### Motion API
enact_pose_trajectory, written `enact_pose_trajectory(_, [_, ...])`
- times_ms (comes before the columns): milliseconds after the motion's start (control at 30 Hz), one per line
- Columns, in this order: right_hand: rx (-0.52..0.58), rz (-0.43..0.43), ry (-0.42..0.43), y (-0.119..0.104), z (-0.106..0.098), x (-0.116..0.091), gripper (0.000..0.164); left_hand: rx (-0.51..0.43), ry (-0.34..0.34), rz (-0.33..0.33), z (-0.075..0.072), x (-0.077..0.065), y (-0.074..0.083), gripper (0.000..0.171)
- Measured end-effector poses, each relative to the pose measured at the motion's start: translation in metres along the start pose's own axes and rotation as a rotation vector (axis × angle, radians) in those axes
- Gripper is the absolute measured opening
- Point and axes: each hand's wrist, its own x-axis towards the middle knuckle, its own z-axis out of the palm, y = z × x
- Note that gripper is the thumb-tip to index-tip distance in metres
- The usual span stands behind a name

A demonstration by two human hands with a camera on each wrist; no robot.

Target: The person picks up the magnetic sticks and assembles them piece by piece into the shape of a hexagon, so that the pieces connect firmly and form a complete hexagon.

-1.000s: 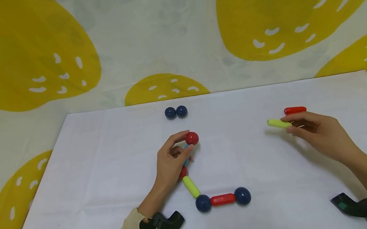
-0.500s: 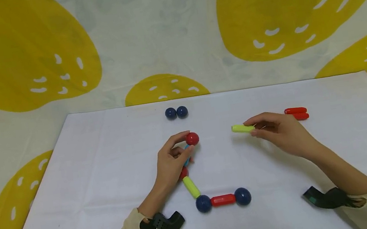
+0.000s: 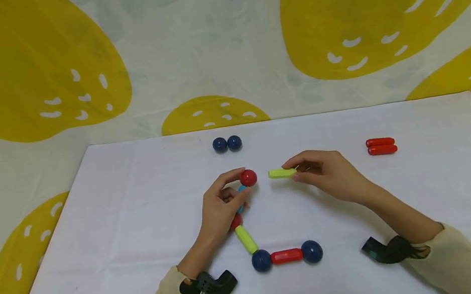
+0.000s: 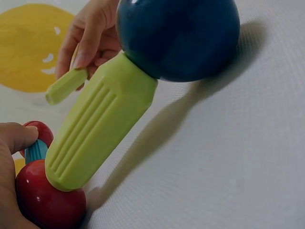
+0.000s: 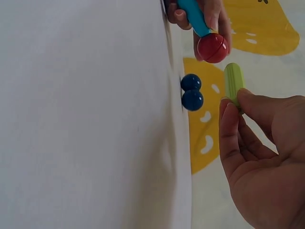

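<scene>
My left hand (image 3: pixel 219 208) pinches a red ball (image 3: pixel 248 178) between thumb and fingertips. This ball tops a joined chain: a light-blue rod (image 5: pixel 193 16), partly hidden by the fingers, then a second red ball (image 4: pixel 50 195), a yellow-green rod (image 3: pixel 246 240), a dark blue ball (image 3: pixel 261 261), a red rod (image 3: pixel 287 256) and another dark blue ball (image 3: pixel 312 252). Thumb and fingers of my right hand (image 3: pixel 335 175) pinch a loose yellow-green rod (image 3: pixel 280 173) by its right end. Its free end points at the top red ball, with a small gap between them.
Two dark blue balls (image 3: pixel 227 144) sit side by side near the back of the white table (image 3: pixel 131 183). Two red rods (image 3: pixel 381 146) lie together at the back right. A cloth with yellow fruit print (image 3: pixel 202 45) hangs behind the table.
My right hand has carried the yellow-green rod leftward, away from the two red rods and close to the top red ball. The left hand and the chain have stayed in place.
</scene>
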Motion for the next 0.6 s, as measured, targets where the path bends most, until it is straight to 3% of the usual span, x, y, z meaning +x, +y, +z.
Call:
enact_pose_trajectory(367, [0.034,0.004,-0.021,-0.009,0.012,0.015,0.026,-0.01,0.007,0.011,0.0,0.001,0.001,0.04])
enact_pose_trajectory(600, [0.011,0.016,-0.037,-0.009,0.018,0.02,0.026,-0.018,0.011,0.009,-0.003,0.007,-0.025,0.043])
